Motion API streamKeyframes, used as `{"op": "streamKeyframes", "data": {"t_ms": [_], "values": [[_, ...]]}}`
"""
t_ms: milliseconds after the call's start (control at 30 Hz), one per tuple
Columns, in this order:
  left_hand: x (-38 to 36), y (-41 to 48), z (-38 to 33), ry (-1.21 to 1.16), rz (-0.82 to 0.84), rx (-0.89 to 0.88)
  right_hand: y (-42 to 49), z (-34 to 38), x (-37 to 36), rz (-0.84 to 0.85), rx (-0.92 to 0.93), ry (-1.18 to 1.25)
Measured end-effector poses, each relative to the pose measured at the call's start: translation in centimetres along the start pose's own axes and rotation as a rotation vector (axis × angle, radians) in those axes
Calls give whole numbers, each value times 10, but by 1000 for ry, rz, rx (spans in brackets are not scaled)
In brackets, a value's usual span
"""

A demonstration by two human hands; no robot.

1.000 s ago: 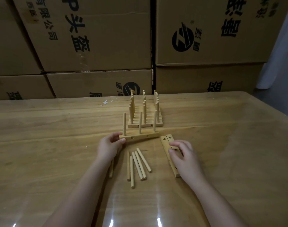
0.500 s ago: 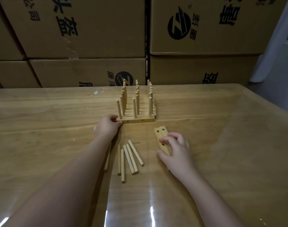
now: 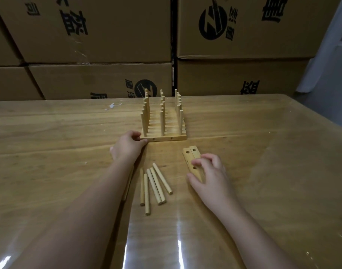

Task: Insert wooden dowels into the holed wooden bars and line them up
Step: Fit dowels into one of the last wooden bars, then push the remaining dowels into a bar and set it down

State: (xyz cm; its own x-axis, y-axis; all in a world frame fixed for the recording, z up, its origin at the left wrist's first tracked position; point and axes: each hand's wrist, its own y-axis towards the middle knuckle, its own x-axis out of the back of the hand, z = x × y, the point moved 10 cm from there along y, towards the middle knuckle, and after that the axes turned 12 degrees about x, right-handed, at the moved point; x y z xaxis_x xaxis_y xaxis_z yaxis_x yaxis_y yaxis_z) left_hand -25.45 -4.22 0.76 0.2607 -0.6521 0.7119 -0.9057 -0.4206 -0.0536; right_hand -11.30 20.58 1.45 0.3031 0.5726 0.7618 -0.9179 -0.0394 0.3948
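The left hand (image 3: 127, 147) pinches the left end of the front light wooden bar with upright dowels (image 3: 166, 138), at 12 o'clock on the glossy wooden table (image 3: 263, 152). The right hand (image 3: 211, 175), fingers curled, grips two empty holed wooden bars (image 3: 191, 153), at 3 o'clock from the loose round dowels (image 3: 155, 186).

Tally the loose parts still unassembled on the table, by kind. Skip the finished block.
Loose dowels: 6 (one half hidden by the left arm)
Empty holed bars: 2
Total: 8
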Motion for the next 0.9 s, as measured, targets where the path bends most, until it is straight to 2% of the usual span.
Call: {"op": "streamKeyframes", "data": {"t_ms": [133,200,300,533,733,900], "values": [[2,-4,-1,-10,18,4,-3,-3,13,-108,-79,-132],[-1,-6,1,-60,98,16,-3,-9,15,-112,-139,-137],[1,-12,5,-258,200,35,-3,-8,12,-70,-142,-162],[24,-55,16,-547,122,21,-6,2,16,-60,-111,-236],[31,-96,43,-918,71,214,-5,4,12,-6,-116,-233],[22,-115,48,-1207,176,273,-5,14,15,-40,-91,-185]]}}
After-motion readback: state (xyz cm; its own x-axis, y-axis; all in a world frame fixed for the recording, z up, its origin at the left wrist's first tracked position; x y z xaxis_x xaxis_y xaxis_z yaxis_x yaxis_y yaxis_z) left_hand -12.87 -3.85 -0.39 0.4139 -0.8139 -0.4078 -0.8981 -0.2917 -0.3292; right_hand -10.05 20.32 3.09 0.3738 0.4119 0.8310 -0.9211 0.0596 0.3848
